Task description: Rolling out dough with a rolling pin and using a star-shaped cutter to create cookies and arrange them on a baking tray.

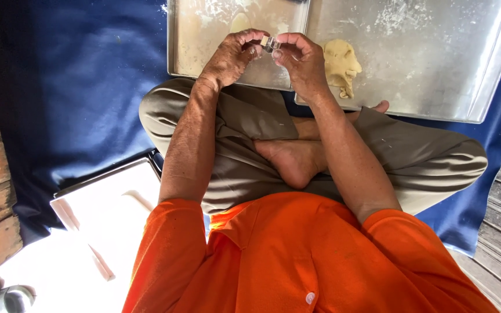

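Head view: a person seated cross-legged on a blue cloth (76, 87) pinches a small clear mould (270, 44) between both hands, the left hand (233, 57) and right hand (300, 61) each closed on it with fingertips, above two floured metal trays (436, 69). A lump of pale dough (341, 65) lies just right of the grip, on the right-hand tray. The mould looks light, stiff and smooth, likely slippery; its side edges seem the surest hold. The dough looks soft. Bare tray stretches beyond and right of the grip; knees crowd beneath.
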